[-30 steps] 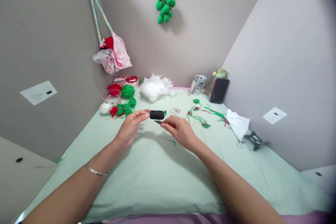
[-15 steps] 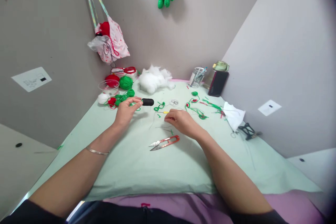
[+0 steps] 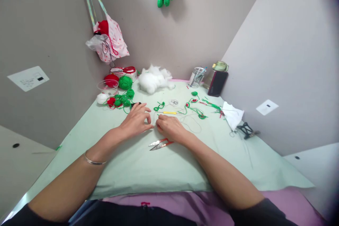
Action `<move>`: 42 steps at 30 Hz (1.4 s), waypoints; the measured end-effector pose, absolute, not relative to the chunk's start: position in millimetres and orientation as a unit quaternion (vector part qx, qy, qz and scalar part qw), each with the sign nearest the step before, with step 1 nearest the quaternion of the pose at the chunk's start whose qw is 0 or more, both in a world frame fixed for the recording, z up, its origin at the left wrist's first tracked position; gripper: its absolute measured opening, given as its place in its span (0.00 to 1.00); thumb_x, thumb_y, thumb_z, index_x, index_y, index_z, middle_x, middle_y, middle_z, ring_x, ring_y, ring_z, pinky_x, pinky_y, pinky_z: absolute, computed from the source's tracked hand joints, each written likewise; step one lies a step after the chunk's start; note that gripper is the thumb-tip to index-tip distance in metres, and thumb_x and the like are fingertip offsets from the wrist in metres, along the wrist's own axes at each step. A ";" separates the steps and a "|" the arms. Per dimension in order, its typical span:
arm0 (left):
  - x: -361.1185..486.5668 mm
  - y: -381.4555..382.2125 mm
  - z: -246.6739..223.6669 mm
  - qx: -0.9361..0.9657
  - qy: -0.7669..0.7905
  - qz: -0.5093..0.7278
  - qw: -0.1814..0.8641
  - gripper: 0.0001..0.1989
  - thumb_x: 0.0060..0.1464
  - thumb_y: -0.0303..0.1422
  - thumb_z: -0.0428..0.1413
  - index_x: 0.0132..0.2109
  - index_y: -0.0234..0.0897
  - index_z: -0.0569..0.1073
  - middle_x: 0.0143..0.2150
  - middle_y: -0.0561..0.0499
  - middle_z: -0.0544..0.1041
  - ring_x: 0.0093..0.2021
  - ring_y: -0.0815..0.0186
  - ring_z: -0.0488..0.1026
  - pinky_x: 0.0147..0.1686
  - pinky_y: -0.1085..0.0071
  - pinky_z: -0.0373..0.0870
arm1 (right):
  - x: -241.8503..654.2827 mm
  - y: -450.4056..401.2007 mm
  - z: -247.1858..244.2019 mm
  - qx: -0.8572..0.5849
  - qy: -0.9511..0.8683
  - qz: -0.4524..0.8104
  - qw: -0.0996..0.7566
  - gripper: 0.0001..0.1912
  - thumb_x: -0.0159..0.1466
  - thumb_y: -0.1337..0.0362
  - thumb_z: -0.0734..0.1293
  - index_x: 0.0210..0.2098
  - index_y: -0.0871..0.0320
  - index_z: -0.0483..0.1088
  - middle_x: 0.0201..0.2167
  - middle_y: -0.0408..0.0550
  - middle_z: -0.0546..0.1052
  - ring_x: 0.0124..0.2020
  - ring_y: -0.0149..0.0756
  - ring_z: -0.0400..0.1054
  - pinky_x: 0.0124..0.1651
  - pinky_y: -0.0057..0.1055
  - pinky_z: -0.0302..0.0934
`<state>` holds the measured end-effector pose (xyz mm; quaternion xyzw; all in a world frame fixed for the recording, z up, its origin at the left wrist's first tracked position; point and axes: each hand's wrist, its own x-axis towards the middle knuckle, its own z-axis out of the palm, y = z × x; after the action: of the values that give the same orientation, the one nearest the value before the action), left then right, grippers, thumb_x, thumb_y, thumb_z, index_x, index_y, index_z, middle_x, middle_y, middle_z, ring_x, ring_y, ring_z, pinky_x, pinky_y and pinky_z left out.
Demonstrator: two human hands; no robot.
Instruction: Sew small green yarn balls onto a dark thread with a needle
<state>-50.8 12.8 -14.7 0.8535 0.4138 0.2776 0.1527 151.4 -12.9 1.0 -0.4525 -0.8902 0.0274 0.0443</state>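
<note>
My left hand (image 3: 137,120) is over the cloth with thumb and fingers apart, nothing visible between them. Just behind its fingers lies a black spool (image 3: 136,105), partly hidden. Close to its right is my right hand (image 3: 168,126), its fingers curled together; whatever they hold is too small to make out. Orange-handled snips (image 3: 160,144) lie below, their handle partly under my right hand. Behind the hands are a yellow-handled hook (image 3: 170,113), a green crocheted piece (image 3: 159,106) and a small clear round item (image 3: 174,102). Thin dark thread (image 3: 194,130) curls on the cloth to the right.
Yarn balls (image 3: 125,82) and a clear tub (image 3: 108,87) stand at the back left, beside white stuffing (image 3: 155,79). At the back right are a jar (image 3: 197,77) and a phone (image 3: 218,83). Green and red pieces (image 3: 194,107), a white cloth (image 3: 232,114) and a black clip (image 3: 247,130) lie right.
My left hand has let go of the black spool, which now lies behind it, and has moved down and right with fingers spread. My right hand has shifted slightly left and down.
</note>
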 end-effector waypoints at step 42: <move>-36.1 -2.0 -0.9 0.878 0.335 0.324 0.107 0.04 0.52 0.25 0.54 0.33 0.38 0.72 0.43 0.46 0.76 0.54 0.57 0.68 0.55 0.59 0.66 | 157.7 -5.5 8.6 -0.417 -0.571 0.535 0.461 0.10 0.57 0.59 0.68 0.31 0.61 0.72 0.16 0.37 0.67 0.18 0.24 0.56 0.22 0.24 0.50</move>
<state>-36.1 -2.0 -0.9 0.8780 0.3353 0.3245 0.1067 157.7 -5.5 8.6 -0.4173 -0.5714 0.5352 0.4614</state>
